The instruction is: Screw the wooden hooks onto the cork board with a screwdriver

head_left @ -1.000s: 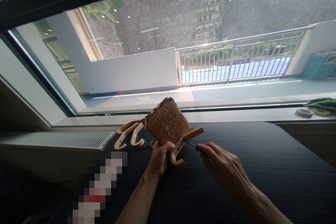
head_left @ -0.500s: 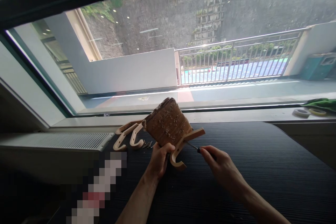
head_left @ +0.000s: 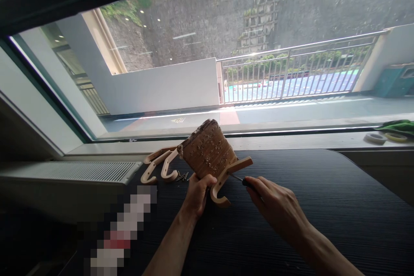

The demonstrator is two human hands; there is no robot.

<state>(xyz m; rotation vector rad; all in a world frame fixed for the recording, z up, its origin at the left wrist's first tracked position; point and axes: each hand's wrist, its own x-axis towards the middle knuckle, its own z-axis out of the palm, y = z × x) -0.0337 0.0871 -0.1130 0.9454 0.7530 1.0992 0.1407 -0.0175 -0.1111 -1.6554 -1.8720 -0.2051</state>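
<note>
My left hand (head_left: 197,193) grips the lower edge of a tilted wooden block (head_left: 208,150) whose face is pitted with small holes. A pale wooden hook (head_left: 226,177) lies against the block's lower right side. My right hand (head_left: 274,207) is closed round a screwdriver (head_left: 241,180), and its thin shaft points at the hook. Two more wooden hooks (head_left: 158,168) lie on the black ribbed mat (head_left: 323,207) to the left of the block. A few dark screws (head_left: 183,177) sit beside them.
A window sill (head_left: 291,140) runs behind the mat, with tape rolls (head_left: 383,138) and a green cloth (head_left: 399,126) at the far right. A white vent grille (head_left: 71,172) lies to the left. A blurred-out patch covers something at the lower left.
The right hand has shifted slightly on the screwdriver, drawing back then returning toward the hook. The block and left hand have hardly moved.
</note>
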